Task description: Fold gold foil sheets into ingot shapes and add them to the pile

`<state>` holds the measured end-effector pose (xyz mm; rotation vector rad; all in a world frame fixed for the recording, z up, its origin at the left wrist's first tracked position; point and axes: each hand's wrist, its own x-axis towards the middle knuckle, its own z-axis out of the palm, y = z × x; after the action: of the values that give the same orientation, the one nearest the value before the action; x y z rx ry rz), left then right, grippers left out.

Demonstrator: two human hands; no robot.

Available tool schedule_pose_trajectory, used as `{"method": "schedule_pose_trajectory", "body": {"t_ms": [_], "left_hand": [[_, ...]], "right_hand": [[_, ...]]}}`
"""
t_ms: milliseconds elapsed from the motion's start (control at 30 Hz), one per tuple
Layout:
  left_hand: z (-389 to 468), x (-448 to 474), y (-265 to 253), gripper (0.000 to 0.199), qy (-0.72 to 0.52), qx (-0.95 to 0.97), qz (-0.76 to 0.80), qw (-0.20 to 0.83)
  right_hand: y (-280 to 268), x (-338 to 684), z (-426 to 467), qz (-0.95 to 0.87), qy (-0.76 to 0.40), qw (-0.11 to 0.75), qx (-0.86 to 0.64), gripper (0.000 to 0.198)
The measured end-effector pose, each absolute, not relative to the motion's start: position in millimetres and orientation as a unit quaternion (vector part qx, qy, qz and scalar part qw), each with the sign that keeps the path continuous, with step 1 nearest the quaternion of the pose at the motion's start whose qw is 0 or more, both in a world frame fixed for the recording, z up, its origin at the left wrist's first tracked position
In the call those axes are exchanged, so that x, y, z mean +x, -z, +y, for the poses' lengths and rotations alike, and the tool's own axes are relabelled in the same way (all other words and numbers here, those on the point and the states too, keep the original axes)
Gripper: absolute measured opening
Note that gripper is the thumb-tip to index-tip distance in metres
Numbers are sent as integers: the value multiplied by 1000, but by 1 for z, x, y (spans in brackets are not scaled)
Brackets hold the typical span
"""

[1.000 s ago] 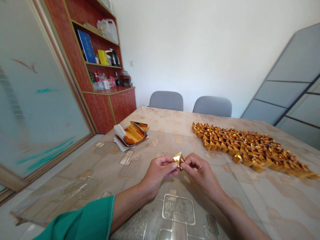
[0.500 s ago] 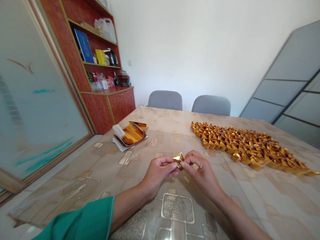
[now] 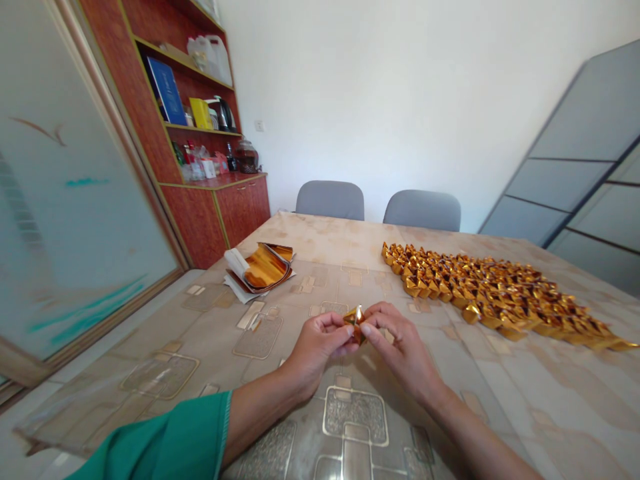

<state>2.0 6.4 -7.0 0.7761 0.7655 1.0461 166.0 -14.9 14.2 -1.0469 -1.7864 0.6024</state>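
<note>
Gold foil (image 3: 355, 318) is pinched between the fingertips of the left hand (image 3: 315, 345) and the right hand (image 3: 401, 341), both hands nearly closed, below the frame's centre. On the worktop (image 3: 333, 235), sheets (image 3: 269, 267) lie left of centre and folded pieces (image 3: 480, 283) crowd the right; chairs (image 3: 330, 199) stand behind, above centre.

I count two hands (image 3: 311, 350), one held foil piece (image 3: 357, 316), one table (image 3: 340, 241), two chairs (image 3: 330, 200), gold pieces (image 3: 483, 287) beyond counting!

Gold foil piece (image 3: 355, 316), green sleeve (image 3: 167, 437)
</note>
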Motion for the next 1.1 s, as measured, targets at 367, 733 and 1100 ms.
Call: {"method": "schedule_pose_trajectory", "body": {"t_ms": [367,733,1100], "left_hand": [[2,3,8,33,-483,272,282,783],[4,4,13,31,-514,272,291,760],[5,3,14,33,-514,268,310,753]], "right_hand": [[7,164,-9,-581,-442,524,-439,31],[0,163,-9,-533,-504,519,-439,34],[2,165,-10,-522,-504,523,-447,33]]}}
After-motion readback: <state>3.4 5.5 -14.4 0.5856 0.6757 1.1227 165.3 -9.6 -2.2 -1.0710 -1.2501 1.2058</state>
